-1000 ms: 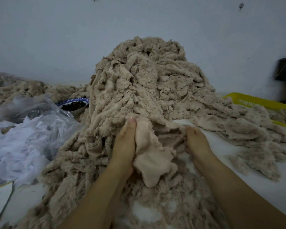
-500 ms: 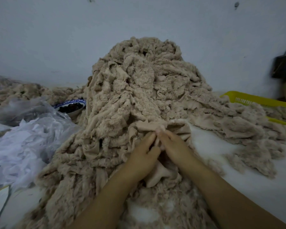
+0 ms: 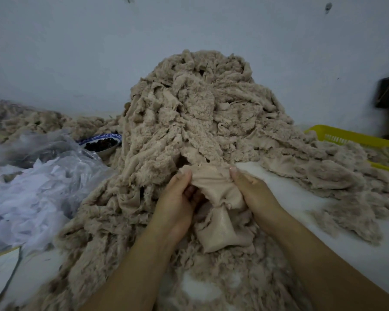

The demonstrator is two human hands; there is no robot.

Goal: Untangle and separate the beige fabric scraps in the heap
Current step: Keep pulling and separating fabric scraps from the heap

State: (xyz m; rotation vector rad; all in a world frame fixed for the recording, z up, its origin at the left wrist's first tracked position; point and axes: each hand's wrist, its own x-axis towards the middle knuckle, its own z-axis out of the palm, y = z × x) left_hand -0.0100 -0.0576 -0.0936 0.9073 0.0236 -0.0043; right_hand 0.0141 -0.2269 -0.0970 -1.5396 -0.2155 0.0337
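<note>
Both hands' fingers are partly hidden behind the beige scrap (image 3: 220,232) they pinch: left hand (image 3: 175,205) at one top corner, right hand (image 3: 256,196) at the other. The scrap lies at the foot of the heap (image 3: 198,117), its long axis running toward the person. A bowl (image 3: 100,144) sits left of the heap, a cut-off yellow basket (image 3: 348,137) right

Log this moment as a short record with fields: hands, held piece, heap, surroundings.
hands: left hand pinches one end of a beige scrap; right hand pinches the other end
held piece: spread between both thumbs, lower part hanging crumpled
heap: tall, tangled, piled against the wall, directly behind the hands
surroundings: yellow basket at right; blue-rimmed bowl and clear plastic bag at left
</note>
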